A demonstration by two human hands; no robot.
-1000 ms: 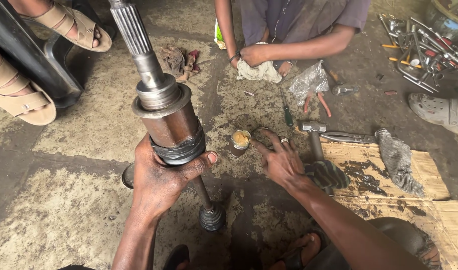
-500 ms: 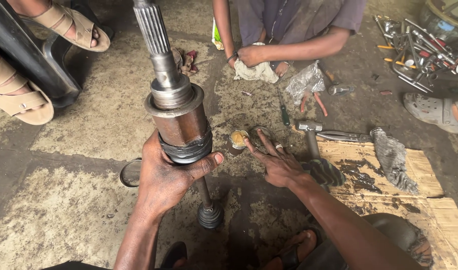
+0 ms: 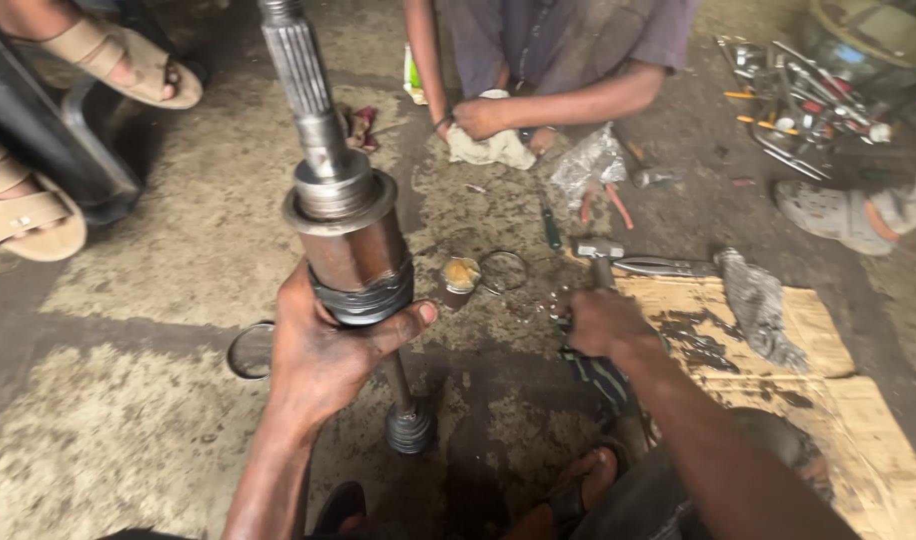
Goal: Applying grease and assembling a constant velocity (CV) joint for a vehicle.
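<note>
The right hand (image 3: 600, 325) has dropped from the small grease tin (image 3: 461, 274) to the near edge of the stained cardboard sheet (image 3: 828, 340), its fingers curled around a dark-handled tool (image 3: 596, 372). The left hand (image 3: 323, 350) grips the greasy steel drive shaft joint (image 3: 353, 245) upright, thumb and fingers pressed around its ribbed black collar, the thin rod's lower end resting on the concrete floor (image 3: 128, 440). This looks like joint reassembly; next comes bringing the tool to the collar. Farther off, another person's hands (image 3: 478, 118) hold a rag.
</note>
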